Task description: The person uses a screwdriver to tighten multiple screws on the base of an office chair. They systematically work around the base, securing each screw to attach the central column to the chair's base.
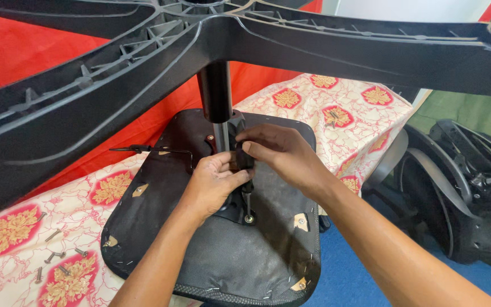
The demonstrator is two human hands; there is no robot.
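Note:
An upturned black chair seat [223, 256] lies on a patterned cloth. From its metal mechanism plate a gas-lift column [215, 91] rises to a black star base [257, 40] across the top of the view. My right hand [279, 150] grips the black handle of a screwdriver [246, 170] from above. Its shaft stands upright on a screw [249, 218] in the plate. My left hand [214, 182] wraps the lower handle and shaft beside it.
A thin lever [149, 150] sticks out left of the mechanism. Several loose bolts [58, 256] lie on the cream and red cloth [24, 227] at lower left. A black chair back and armrest [461, 187] rest on the blue floor [359, 284] at right. Red fabric hangs behind.

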